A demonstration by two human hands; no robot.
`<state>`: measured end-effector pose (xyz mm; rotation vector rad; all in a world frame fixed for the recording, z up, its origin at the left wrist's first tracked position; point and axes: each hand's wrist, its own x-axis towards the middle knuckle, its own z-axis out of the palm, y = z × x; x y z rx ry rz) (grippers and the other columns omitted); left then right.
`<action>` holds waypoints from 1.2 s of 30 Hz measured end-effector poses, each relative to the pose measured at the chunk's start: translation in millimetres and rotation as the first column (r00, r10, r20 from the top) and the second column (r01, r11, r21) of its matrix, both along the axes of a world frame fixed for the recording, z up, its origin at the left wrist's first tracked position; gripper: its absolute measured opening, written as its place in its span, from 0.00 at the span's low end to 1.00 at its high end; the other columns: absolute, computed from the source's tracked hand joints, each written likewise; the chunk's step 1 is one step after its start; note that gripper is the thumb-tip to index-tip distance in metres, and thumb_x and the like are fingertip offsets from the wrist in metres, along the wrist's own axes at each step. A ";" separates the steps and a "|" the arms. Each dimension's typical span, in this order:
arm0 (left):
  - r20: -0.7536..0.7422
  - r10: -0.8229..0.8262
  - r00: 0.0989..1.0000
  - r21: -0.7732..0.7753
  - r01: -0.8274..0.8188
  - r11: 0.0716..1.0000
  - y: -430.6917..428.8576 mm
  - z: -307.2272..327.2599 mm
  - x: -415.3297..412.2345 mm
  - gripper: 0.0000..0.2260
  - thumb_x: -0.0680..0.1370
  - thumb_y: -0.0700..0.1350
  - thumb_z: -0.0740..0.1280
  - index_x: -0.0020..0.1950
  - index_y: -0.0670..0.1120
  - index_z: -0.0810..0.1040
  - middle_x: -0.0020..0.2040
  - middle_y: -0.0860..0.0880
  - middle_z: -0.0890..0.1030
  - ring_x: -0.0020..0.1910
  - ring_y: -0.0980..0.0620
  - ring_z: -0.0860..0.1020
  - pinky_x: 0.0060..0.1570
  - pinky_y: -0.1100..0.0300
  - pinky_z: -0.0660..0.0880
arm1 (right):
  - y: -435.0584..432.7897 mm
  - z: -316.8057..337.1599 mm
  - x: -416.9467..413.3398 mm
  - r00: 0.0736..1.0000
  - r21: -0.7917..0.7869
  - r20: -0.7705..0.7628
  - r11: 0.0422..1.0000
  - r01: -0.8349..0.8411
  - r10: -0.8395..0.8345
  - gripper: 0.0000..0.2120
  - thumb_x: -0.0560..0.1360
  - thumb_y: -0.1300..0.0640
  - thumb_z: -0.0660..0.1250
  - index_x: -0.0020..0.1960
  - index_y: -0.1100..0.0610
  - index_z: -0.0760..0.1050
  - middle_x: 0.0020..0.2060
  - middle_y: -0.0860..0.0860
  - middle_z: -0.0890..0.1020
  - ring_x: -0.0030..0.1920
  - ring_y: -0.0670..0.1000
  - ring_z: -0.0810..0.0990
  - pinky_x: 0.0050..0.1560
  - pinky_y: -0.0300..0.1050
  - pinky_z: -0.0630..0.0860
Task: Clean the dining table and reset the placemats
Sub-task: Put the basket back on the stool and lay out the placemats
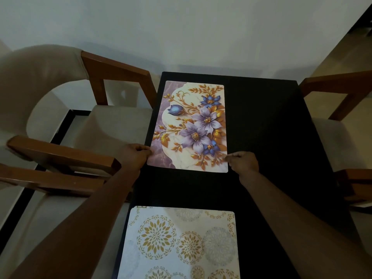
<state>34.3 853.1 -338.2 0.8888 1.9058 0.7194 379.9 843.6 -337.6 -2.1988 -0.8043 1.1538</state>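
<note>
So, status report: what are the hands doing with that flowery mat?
Left hand, right hand pinching floral placemat at its side edges. Lying on black table. Gold-patterned placemat nearer, apart, not blocking.

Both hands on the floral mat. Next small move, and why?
Probably release: left hand and right hand pinch the floral placemat at its near corners, and it lies flat on the black table, roughly square with its left edge.

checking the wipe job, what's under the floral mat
The floral mat lies on the black table, which shows all round it. Whether the patch beneath is clean cannot be seen.
</note>
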 end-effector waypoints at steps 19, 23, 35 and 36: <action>-0.181 -0.042 0.983 0.050 0.052 0.997 -1.8 11.7 14.3 0.06 0.79 0.41 0.75 0.54 0.41 0.86 0.51 0.42 0.86 0.50 0.42 0.85 0.56 0.43 0.85 | -1.1 6.3 -6.4 0.998 -0.013 0.052 1.000 -0.021 0.022 0.07 0.75 0.58 0.78 0.51 0.58 0.84 0.48 0.54 0.85 0.47 0.52 0.84 0.43 0.44 0.78; -0.226 -0.070 0.972 0.043 0.082 0.996 -2.6 12.8 14.4 0.07 0.80 0.42 0.74 0.56 0.41 0.86 0.53 0.42 0.86 0.52 0.42 0.84 0.57 0.43 0.84 | 0.7 7.1 -7.9 0.994 -0.034 0.100 0.998 -0.048 0.051 0.08 0.76 0.58 0.77 0.52 0.58 0.83 0.50 0.55 0.85 0.48 0.52 0.83 0.38 0.42 0.75; -0.411 -0.085 0.908 0.291 0.219 0.931 -97.3 25.8 19.8 0.14 0.80 0.42 0.75 0.64 0.42 0.82 0.58 0.43 0.85 0.56 0.46 0.83 0.59 0.53 0.78 | -122.5 49.0 -14.3 0.970 0.240 0.200 0.953 -0.185 0.138 0.05 0.80 0.53 0.71 0.54 0.51 0.77 0.45 0.44 0.80 0.44 0.41 0.78 0.39 0.34 0.70; -0.386 -0.088 0.918 0.297 0.214 0.931 -119.5 26.4 17.2 0.15 0.79 0.43 0.76 0.65 0.43 0.82 0.59 0.44 0.84 0.56 0.47 0.83 0.60 0.51 0.80 | -149.6 50.1 -13.6 0.977 0.241 0.167 0.955 -0.173 0.135 0.05 0.80 0.54 0.72 0.53 0.51 0.78 0.45 0.43 0.80 0.45 0.41 0.79 0.40 0.34 0.70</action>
